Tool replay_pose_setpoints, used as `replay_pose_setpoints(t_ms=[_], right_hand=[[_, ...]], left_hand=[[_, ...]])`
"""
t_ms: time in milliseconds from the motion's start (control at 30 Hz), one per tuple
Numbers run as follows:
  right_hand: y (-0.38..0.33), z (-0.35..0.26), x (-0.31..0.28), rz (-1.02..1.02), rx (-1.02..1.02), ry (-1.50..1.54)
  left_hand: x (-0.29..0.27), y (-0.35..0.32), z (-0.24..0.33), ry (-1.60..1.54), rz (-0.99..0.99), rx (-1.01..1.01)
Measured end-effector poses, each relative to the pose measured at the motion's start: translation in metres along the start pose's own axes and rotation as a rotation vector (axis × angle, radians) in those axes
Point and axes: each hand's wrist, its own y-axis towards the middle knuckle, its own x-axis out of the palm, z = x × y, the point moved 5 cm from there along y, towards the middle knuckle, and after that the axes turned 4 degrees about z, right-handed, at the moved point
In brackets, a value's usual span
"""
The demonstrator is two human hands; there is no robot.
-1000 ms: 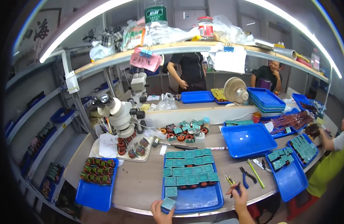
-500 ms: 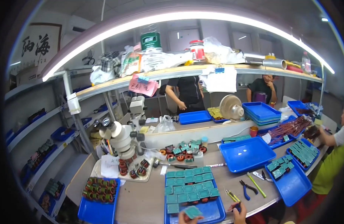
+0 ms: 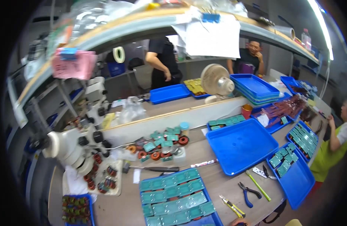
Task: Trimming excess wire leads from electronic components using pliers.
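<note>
At the lower edge only the fingertips of my right hand (image 3: pixel 239 221) show, closed around something dark that the frame cuts off. Beside them lies a pair of yellow-handled tweezers (image 3: pixel 232 206). My left hand is out of view. Rows of teal square circuit boards (image 3: pixel 173 194) cover most of a blue tray (image 3: pixel 215 219) in front of me. Blue-handled pliers (image 3: pixel 249 194) and a green pen-like stick (image 3: pixel 258 185) rest on the table to the right.
A bare blue tray (image 3: pixel 242 150) stands beyond the pliers. Red-ringed coils with teal boards (image 3: pixel 162 143) are heaped at the middle. A microscope (image 3: pixel 73 150) is at left; a fan (image 3: pixel 217 81) stands behind the divider. A co-worker in yellow-green (image 3: pixel 333 158) sits at right.
My view has swung right and closer, so the bench appears shifted left. My left hand, which held a teal board over the tray, has left the view; my right hand has sunk to the lower edge.
</note>
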Motion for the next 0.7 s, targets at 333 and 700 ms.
replay_pose_setpoints(t_ms=[333,700], right_hand=[[-0.012,0.018,-0.002,-0.052,-0.077,-0.278],[0.004,-0.002,0.005,-0.078,-0.036,0.005]], left_hand=[[-0.108,0.05,-0.162,0.4,-0.182,-0.193],[-0.009,0.012,-0.093,-0.145,-0.395,-0.281]])
